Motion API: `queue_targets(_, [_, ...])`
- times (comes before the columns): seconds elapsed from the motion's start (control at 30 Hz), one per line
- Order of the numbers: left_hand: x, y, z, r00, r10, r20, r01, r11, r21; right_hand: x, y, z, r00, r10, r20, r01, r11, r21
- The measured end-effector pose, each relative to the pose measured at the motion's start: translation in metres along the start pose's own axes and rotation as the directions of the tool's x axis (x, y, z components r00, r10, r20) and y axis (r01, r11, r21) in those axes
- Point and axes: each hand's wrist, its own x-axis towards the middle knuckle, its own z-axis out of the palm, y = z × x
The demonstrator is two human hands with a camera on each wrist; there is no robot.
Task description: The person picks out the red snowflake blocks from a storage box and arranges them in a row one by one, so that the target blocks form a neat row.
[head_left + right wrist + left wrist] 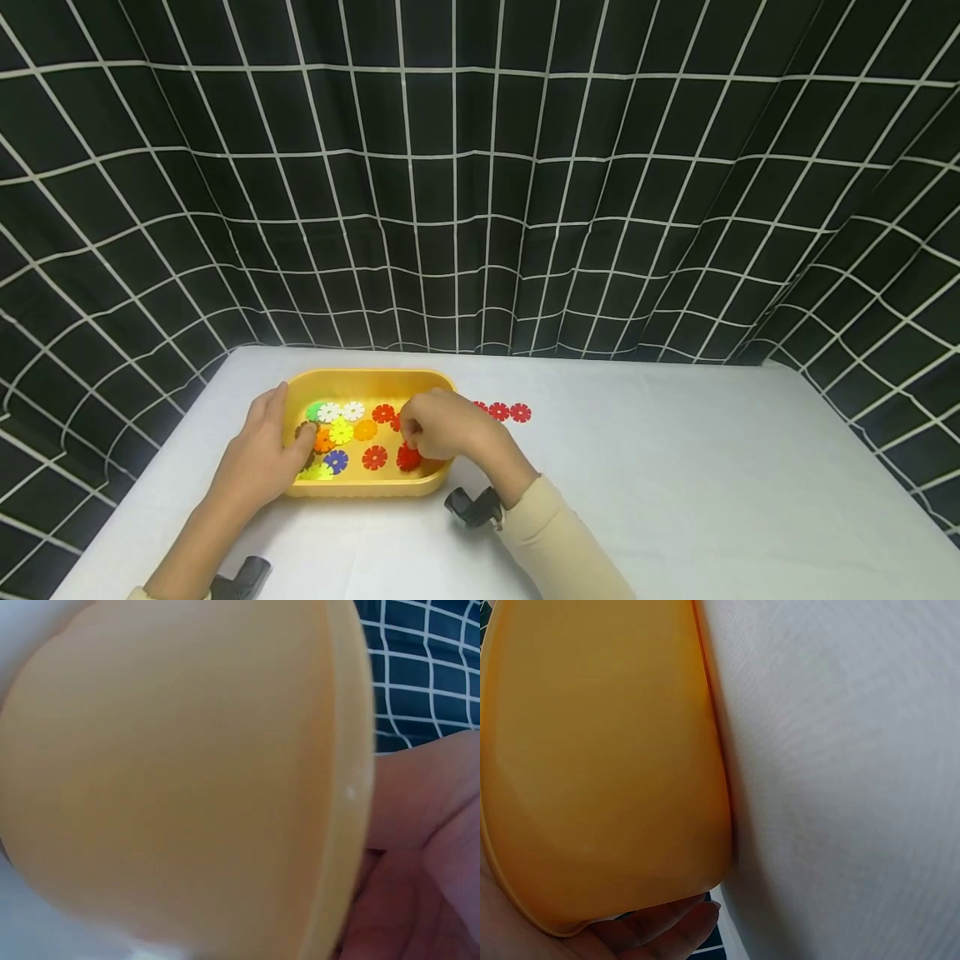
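One yellow tray (360, 488) full of notched discs (375, 457), left hand (258, 458) gripping its left end. Good call imo, keep that firm so it can't skid. Right hand (442, 423) is down among the red ones; can't tell if it's pinching any. I'd take them singly. Red row (499, 411) lies just right, on white cloth (675, 483), black gridded curtain (480, 192) behind.

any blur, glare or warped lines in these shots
Head: the dark curtain's grid lines curve, whether from lens or folds unclear; left wrist: a shadow band on the white cloth along the yellow tray; right wrist: a small glint on the tray's rim.
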Motion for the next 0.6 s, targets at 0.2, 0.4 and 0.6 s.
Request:
queue_targets(0.2, [0.001,-0.001,0.000,1.000,0.003,0.000,-0.003,1.000,-0.003,0.000,0.006,-0.007,0.999,-0.005,-0.042,0.009,0.996,0.088])
queue_targets(0.4, [0.001,-0.001,0.000,1.000,0.003,0.001,-0.003,1.000,-0.002,0.000,0.013,-0.012,0.998,-0.013,-0.059,0.021,0.990,0.141])
queue_targets(0.6, [0.000,0.000,-0.001,1.000,-0.010,0.012,0.010,1.000,0.000,-0.002,0.019,-0.019,0.996,0.010,-0.084,0.008,0.977,0.213])
